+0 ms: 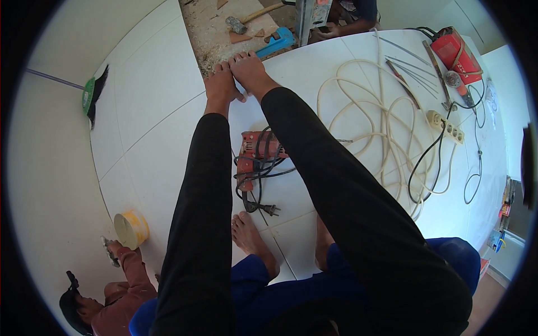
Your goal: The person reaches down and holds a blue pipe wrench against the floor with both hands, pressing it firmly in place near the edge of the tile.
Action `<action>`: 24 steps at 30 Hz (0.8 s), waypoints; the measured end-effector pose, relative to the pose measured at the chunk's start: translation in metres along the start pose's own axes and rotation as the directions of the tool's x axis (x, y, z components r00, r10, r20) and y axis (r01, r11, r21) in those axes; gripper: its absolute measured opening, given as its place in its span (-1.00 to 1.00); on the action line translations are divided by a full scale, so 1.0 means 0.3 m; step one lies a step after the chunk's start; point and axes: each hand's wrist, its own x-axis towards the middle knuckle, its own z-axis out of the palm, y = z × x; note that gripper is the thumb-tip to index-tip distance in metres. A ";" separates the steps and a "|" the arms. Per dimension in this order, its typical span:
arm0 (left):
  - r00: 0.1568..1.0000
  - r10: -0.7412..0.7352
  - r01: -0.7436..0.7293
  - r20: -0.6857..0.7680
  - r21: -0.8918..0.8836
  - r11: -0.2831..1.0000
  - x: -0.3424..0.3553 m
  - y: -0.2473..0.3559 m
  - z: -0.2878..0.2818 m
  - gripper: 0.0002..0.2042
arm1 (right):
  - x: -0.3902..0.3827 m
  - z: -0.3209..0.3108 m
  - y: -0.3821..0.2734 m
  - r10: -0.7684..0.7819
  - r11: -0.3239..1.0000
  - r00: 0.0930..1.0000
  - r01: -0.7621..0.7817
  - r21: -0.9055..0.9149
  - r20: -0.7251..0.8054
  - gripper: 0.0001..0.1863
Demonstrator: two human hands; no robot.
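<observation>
Both my arms in black sleeves reach forward over a white tiled floor (151,101). My left hand (220,84) and my right hand (250,70) lie side by side, fingers stretched flat on the far edge of a white tile, where it meets a strip of bare sandy ground (210,33). Neither hand holds anything. A blue-handled tool (276,41) lies just right of my right hand. A red power drill (256,154) with its black cord wound round it sits on the floor between my forearms, above my bare feet (252,241).
A hammer (242,21) lies on the sand. Another person's hand (330,31) rests at a metal tool at the top. A cream hose (381,123), metal rods (412,70), power strip (445,126) and red grinder (460,51) lie right. Lower left, a crouching person (120,285) works beside a yellow bucket (131,228).
</observation>
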 end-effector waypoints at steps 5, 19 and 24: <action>1.000 0.001 -0.001 -0.002 0.000 1.000 0.001 -0.009 0.004 0.12 | -0.003 -0.008 -0.005 -0.015 1.000 1.000 0.015 -0.003 0.000 -0.02; 0.999 -0.025 0.026 0.028 -0.016 1.000 -0.002 0.007 -0.011 0.07 | -0.002 0.021 0.000 0.008 0.998 0.997 -0.013 -0.067 -0.080 -0.68; 1.000 -0.019 0.019 0.021 -0.019 1.000 -0.003 0.000 -0.006 0.08 | -0.002 0.019 -0.004 0.004 0.998 0.998 -0.008 -0.063 -0.068 -0.68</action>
